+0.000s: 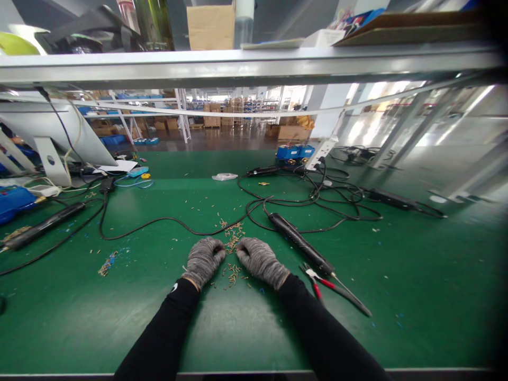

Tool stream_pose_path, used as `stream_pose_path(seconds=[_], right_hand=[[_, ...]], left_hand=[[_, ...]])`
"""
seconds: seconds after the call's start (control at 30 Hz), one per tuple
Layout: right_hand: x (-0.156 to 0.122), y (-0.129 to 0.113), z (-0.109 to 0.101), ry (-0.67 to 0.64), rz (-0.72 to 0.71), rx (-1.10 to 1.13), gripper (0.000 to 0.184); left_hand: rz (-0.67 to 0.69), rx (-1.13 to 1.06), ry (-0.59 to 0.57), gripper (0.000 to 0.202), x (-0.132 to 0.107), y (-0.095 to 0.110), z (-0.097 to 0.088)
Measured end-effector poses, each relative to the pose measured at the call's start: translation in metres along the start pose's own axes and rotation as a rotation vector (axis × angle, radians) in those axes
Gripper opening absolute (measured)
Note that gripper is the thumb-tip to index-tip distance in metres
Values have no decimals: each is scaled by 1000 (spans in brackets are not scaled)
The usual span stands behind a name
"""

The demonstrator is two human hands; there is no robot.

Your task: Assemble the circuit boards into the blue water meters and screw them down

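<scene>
Small brass-coloured screws (234,233) lie in a loose pile on the green work surface (138,317). My left hand (205,260), in a grey knit glove, rests at the pile's left edge with its fingers curled and the thumb side turned toward the screws. Opposite it, my right hand (262,260), gloved the same way, is at the right edge, fingers bent together. Whether a screw sits between the fingertips of either hand is too small to make out. A second cluster of screws (233,274) lies nearer to me, between the wrists.
Right of my right hand lie a black electric screwdriver (301,243) and red-handled cutters (317,278). Another electric screwdriver (45,226) is at far left. Black cables (317,201) cross the back. Blue valve-like units (295,152) stand behind. A metal shelf (254,66) spans overhead.
</scene>
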State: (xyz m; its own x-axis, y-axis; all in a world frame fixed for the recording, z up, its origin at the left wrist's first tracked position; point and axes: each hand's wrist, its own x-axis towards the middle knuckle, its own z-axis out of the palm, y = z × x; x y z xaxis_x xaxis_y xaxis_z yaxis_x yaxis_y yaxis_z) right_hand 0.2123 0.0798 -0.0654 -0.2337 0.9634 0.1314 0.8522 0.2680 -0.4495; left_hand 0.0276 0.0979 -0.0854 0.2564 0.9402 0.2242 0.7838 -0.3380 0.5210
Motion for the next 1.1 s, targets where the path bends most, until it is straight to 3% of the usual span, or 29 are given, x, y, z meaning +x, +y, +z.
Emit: stream_pose_path(seconds=[0.13, 0.27, 0.53, 0.8, 1.1], right_hand=[[-5, 7, -6, -73, -116, 161, 15], [-4, 13, 0, -10, -103, 203, 21], [2, 9, 13, 46, -83, 93, 14], [7, 2, 18, 11, -91, -41, 18], [10, -13, 12, -62, -46, -145, 18]], left_hand=[[-3, -16, -11, 15, 3, 1, 2], [-31, -99, -37, 17, 4, 1, -3], [78, -343, -254, 20, -6, 14, -29], [-74, -121, -5, 18, 0, -3, -12], [-13, -7, -31, 20, 0, 0, -5]])
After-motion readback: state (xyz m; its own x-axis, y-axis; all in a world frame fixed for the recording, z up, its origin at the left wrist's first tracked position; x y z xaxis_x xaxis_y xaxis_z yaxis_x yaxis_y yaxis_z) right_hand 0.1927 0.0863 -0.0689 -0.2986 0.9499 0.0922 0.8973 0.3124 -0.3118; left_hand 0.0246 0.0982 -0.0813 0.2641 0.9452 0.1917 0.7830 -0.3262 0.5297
